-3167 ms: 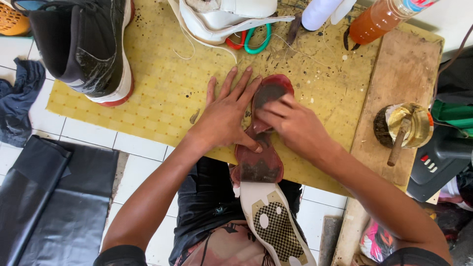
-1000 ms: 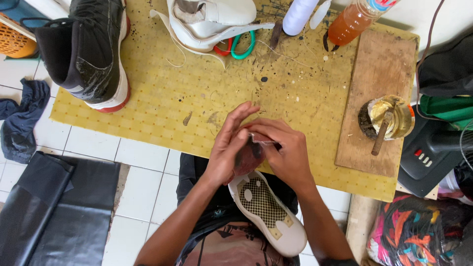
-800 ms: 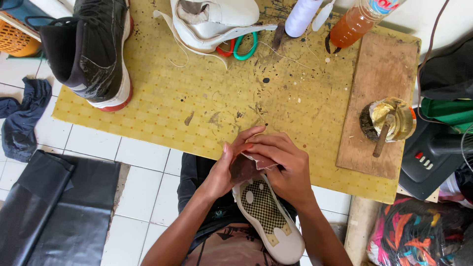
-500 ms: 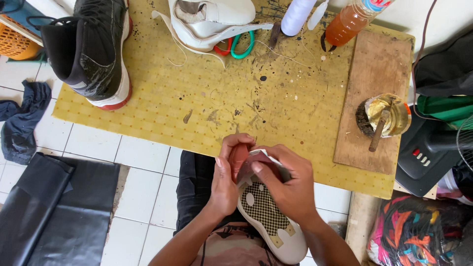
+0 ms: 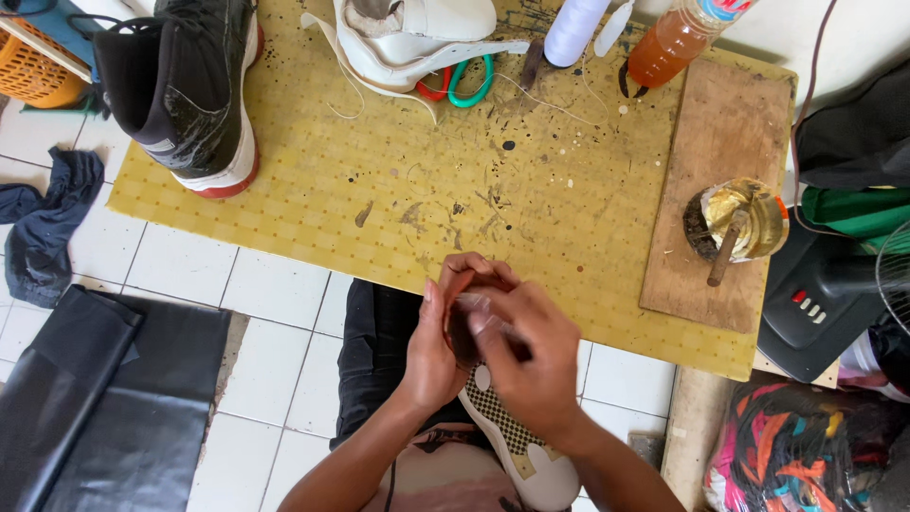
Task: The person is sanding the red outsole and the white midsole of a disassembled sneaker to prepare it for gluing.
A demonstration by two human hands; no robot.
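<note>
A shoe sole [image 5: 517, 441] with a white rim, a dark checked tread and a dark red front end [image 5: 463, 284] lies over my lap, its front end at the near edge of the yellow mat [image 5: 379, 190]. My left hand [image 5: 434, 353] grips the front end from the left, thumb up along its edge. From the right, my right hand [image 5: 529, 358] closes over the same end and covers most of it. A thin pale strip shows between the fingers; what it is cannot be told.
On the mat stand a black high-top shoe [image 5: 190, 85], a white shoe upper [image 5: 417, 28], scissors [image 5: 464, 83], a white thread spool [image 5: 573, 28] and an orange bottle [image 5: 678, 43]. A glue tin with a brush [image 5: 744, 223] sits on a wooden board [image 5: 725, 142]. A black sheet [image 5: 85, 398] lies left.
The sole has come off the mat, where both hands pressed it flat, toward my body. Both hands now wrap its red front end at the mat's near edge.
</note>
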